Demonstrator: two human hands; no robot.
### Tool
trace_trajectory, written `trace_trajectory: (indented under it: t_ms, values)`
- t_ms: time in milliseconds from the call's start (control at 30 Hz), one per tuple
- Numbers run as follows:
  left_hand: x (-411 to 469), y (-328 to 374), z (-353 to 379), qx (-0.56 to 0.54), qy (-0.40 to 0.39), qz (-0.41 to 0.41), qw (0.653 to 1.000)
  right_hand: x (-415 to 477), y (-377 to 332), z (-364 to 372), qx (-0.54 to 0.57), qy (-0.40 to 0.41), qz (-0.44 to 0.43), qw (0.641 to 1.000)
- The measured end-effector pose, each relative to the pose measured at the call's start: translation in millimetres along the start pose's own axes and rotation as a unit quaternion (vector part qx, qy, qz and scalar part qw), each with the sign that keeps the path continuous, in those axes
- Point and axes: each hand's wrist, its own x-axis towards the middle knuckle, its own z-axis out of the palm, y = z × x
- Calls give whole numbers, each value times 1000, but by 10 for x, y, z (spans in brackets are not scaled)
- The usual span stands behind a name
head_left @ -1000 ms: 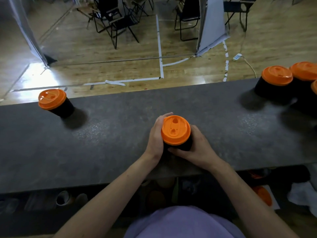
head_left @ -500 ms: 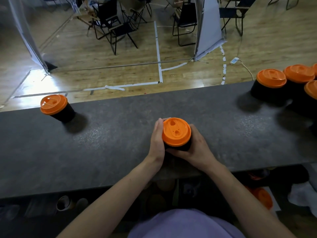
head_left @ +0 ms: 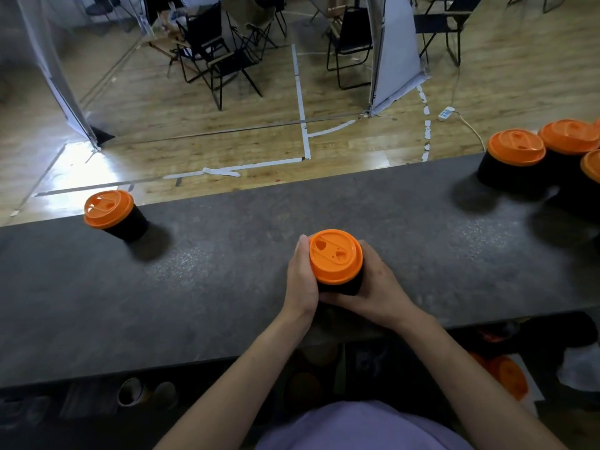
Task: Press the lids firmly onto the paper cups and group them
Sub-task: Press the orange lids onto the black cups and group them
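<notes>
Head view, left to right: one lone cup, lidded, stands far left on the counter. Left hand and right hand both wrap their fingers round one middle cup, orange lid on, near edge. Three lidded cups sit bunched together far right.

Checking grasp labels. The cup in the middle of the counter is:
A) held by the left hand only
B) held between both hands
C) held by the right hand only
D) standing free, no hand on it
B: the left hand and the right hand both wrap round the black cup below its orange lid.
</notes>
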Motion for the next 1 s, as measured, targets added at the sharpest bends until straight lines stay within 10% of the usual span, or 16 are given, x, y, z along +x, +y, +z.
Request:
trace_trajectory:
  t_ms: [1000]
  values:
    - [57,21,-114,-5,-50,27,998,27,-87,-39,-17,-16,-4,1000]
